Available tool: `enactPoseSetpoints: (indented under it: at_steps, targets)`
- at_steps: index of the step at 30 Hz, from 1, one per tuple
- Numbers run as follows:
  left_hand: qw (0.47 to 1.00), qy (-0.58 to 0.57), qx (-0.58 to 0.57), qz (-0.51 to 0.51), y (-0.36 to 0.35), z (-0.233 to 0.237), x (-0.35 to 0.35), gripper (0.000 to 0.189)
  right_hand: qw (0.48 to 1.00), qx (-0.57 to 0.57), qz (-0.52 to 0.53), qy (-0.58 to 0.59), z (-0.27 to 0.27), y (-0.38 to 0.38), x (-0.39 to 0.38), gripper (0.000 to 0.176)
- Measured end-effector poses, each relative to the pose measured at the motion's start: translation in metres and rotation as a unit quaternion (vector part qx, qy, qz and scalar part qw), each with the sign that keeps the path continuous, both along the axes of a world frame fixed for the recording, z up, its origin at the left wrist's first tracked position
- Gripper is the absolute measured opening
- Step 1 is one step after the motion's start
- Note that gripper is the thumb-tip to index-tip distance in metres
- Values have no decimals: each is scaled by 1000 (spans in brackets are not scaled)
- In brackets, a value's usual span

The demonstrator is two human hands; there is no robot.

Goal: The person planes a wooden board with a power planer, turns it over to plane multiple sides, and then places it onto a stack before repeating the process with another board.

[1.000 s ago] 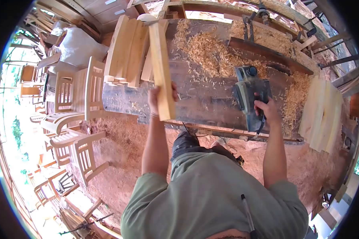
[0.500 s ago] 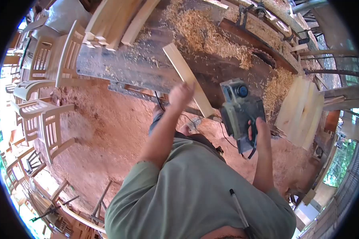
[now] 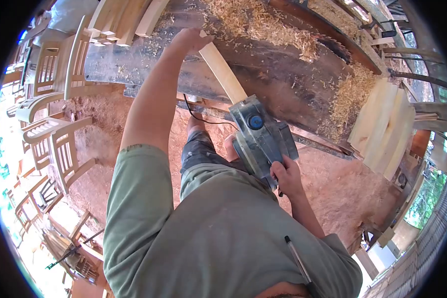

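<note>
A pale wooden strip [image 3: 223,72] lies slantwise on the dark workbench [image 3: 278,92]. At its far end is my left hand [image 3: 191,41], with fingers wrapped over the wood. The grey electric planer [image 3: 260,131] covers the strip's near end, close to my body. My right hand [image 3: 286,175] grips the planer's rear handle. From near the planer a black cord [image 3: 203,119] loops to the left along the bench edge.
Stacked wooden pieces [image 3: 119,20] are at the bench's upper left. Wood shavings [image 3: 268,30] spread across the back, near a long brown plank [image 3: 333,32]. Flat pale boards [image 3: 385,124] lie at right. Wooden chairs [image 3: 59,149] stand at left.
My left hand has moved up and away to the strip's far end. The planer, in my right hand, has shifted left and now sits over the strip's near end.
</note>
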State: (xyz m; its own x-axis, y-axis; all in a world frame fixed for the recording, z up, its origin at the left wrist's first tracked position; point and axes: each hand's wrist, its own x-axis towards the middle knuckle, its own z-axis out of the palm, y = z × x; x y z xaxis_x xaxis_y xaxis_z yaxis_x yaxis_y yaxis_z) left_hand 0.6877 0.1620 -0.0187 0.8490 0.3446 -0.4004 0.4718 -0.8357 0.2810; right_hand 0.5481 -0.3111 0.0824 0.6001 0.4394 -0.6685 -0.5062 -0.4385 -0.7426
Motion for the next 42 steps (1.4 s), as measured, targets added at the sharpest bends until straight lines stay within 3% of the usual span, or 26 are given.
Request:
enactPoseSetpoints:
  at_steps: [4,6,11,16,19,28,30,42]
  targets:
    - [997,42,-48,46,1,9,5,96,1000,4,13,-19,0,2,-5,44]
    - [999,11,-28,42,1,9,6,98,1000,-3,16,-27,2,5,-2,45]
    - [998,28,-30,44,-8,14,3,95,999,-15,20,-21,3,22,6,43]
    - [999,14,-24,35,-10,19,0,93,998,13,4,-61,9,85,33,33]
    - [997,68,-29,25,-7,24,2,91,998,9,11,-58,2,116,50,34]
    - [993,-6,-105,61,16,18,4,102,994,34,19,-100,-12,178,94,41]
    - [963,-66,-206,163,21,22,5,103,997,24,22,-74,-9,179,94,43]
    - [958,1,-252,140,53,7,28,99,996,23,17,-80,4,242,122,47]
